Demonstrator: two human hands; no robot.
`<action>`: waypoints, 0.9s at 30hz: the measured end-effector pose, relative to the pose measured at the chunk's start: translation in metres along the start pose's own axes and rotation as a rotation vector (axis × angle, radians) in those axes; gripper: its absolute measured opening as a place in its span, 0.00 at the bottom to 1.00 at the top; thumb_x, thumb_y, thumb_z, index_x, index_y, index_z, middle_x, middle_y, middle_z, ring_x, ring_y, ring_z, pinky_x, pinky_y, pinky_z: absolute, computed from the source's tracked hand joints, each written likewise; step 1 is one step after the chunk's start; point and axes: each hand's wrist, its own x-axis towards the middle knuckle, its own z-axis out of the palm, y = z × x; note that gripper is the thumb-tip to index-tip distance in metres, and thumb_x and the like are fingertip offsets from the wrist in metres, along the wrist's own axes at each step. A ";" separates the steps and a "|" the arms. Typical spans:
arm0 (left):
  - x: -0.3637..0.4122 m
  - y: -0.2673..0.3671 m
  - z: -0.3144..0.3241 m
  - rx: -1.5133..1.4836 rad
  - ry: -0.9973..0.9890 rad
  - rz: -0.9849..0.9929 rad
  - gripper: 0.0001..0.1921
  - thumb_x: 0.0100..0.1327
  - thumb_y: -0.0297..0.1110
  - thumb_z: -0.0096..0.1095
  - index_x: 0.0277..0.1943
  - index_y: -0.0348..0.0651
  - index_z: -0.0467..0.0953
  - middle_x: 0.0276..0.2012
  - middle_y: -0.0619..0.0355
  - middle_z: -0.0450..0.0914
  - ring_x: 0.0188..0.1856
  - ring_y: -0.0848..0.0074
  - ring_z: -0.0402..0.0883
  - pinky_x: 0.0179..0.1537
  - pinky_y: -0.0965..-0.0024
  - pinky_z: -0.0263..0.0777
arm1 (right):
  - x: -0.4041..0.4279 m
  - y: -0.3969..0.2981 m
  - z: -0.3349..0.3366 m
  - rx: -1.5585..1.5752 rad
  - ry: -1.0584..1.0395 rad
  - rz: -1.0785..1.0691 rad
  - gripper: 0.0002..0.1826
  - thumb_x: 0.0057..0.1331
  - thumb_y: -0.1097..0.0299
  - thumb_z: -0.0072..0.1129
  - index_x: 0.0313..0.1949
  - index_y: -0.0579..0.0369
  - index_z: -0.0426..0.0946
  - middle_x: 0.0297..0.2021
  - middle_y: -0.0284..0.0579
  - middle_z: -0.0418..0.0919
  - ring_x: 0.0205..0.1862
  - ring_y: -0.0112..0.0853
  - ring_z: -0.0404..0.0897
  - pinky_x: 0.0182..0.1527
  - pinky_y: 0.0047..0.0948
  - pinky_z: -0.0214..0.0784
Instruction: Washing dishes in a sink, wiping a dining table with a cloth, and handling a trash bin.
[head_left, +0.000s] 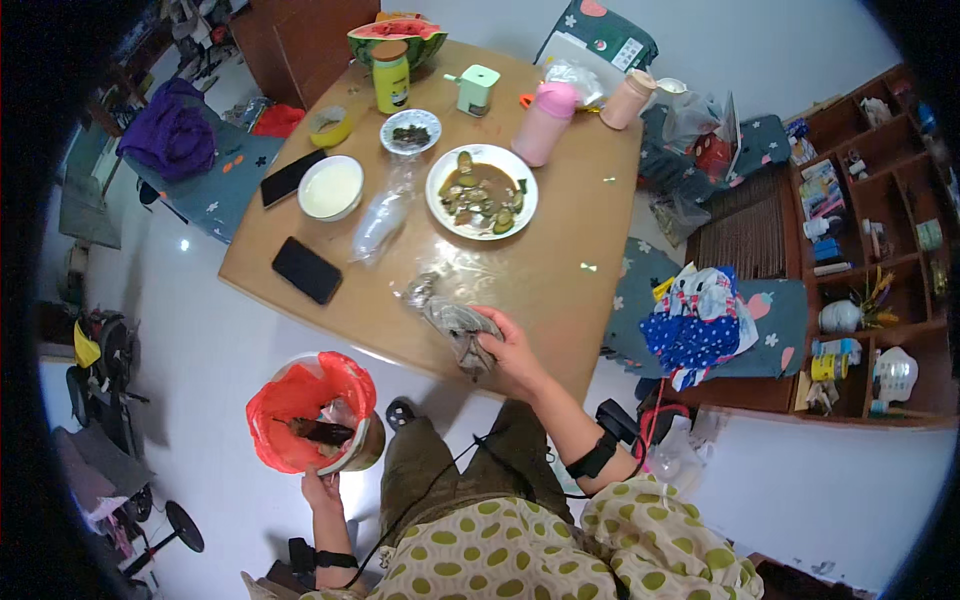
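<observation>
My right hand (510, 350) is closed around a bunched grey cloth (463, 330) at the near edge of the wooden table (562, 255). A wet, shiny patch lies on the tabletop just beyond the cloth. Low on the left, my left hand (321, 487) grips the rim of a bin (370, 442) lined with a red plastic bag (289, 397); dark and pale refuse lies inside. On the table are a white plate of food with cucumber slices (480, 192), a white bowl with pale contents (331, 188), a small dish of dark food (410, 132) and a crumpled clear plastic bag (381, 217).
Two black phones (307, 270) lie at the table's left side. Farther back stand a cut watermelon (397, 41), a yellow-green jar (391, 79), a green pencil sharpener (477, 90) and a pink bottle (545, 124). Cloth-covered chairs (776, 330) flank the table.
</observation>
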 end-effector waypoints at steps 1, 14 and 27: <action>-0.004 -0.009 0.001 -0.001 0.033 0.011 0.13 0.55 0.28 0.47 0.43 0.34 0.63 0.37 0.49 0.72 0.36 0.64 0.77 0.40 0.61 0.74 | -0.003 -0.008 -0.020 -0.006 -0.012 0.001 0.22 0.56 0.79 0.46 0.52 0.54 0.66 0.47 0.39 0.70 0.48 0.25 0.67 0.52 0.24 0.59; -0.116 -0.166 0.014 -0.196 0.157 -0.038 0.11 0.51 0.36 0.51 0.37 0.41 0.69 0.40 0.55 0.74 0.42 0.70 0.74 0.50 0.58 0.64 | 0.030 -0.076 -0.237 -0.479 0.101 0.078 0.20 0.62 0.65 0.49 0.53 0.52 0.64 0.49 0.42 0.68 0.51 0.30 0.67 0.53 0.27 0.56; -0.123 -0.222 -0.002 -0.271 0.221 -0.127 0.17 0.58 0.41 0.47 0.48 0.42 0.65 0.40 0.56 0.76 0.43 0.70 0.75 0.52 0.57 0.61 | 0.022 -0.049 -0.213 -1.646 0.262 -0.559 0.23 0.52 0.66 0.56 0.50 0.42 0.70 0.53 0.46 0.64 0.52 0.53 0.60 0.53 0.49 0.54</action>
